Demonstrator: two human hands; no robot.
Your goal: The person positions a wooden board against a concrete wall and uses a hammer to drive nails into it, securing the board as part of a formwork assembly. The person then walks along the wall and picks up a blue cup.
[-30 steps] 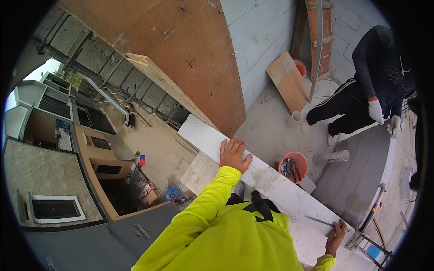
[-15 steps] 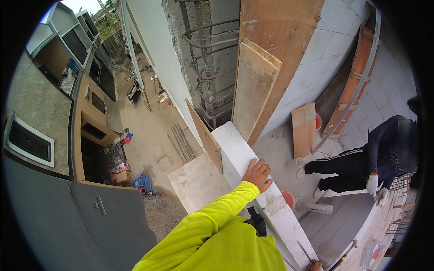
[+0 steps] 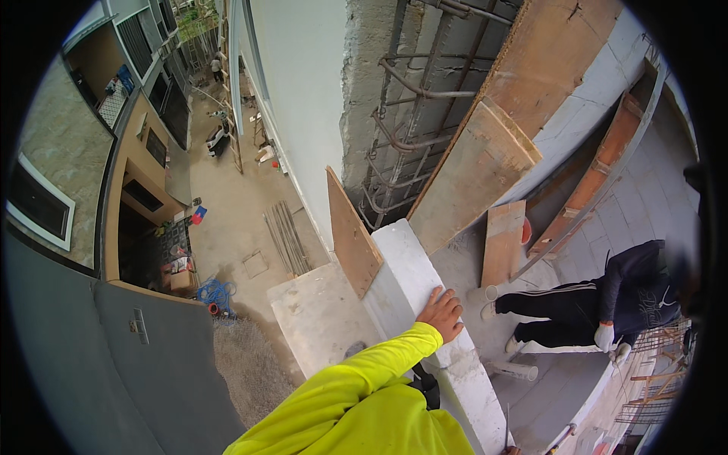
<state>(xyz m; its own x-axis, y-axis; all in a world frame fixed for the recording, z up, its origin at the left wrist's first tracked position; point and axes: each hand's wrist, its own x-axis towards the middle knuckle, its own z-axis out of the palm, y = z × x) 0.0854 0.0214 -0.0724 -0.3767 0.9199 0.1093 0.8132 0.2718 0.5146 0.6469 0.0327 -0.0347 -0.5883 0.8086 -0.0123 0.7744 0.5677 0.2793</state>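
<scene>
My left hand (image 3: 442, 313), in a bright yellow sleeve (image 3: 379, 356), rests flat on top of a narrow white block wall (image 3: 406, 262), its fingers spread and nothing in them. At the lower edge only a sliver of my right hand (image 3: 513, 450) shows. A thin metal rod (image 3: 507, 426) sticks up from it along the wall top; the hand's grip is mostly cut off by the frame. A thin plywood board (image 3: 353, 233) stands against the wall's outer side, beyond my left hand.
Rebar (image 3: 413, 114) fills the open column ahead, next to plywood panels (image 3: 474, 178). Left of the wall is a drop to a yard (image 3: 250, 220), with a pale ledge (image 3: 322, 311) below. A co-worker (image 3: 584, 303) in dark clothes stands to the right, near a white pipe (image 3: 514, 370).
The view has shifted, so the column and panels appear larger and further right. My left hand stays on the wall top. Less of my right hand shows at the lower edge.
</scene>
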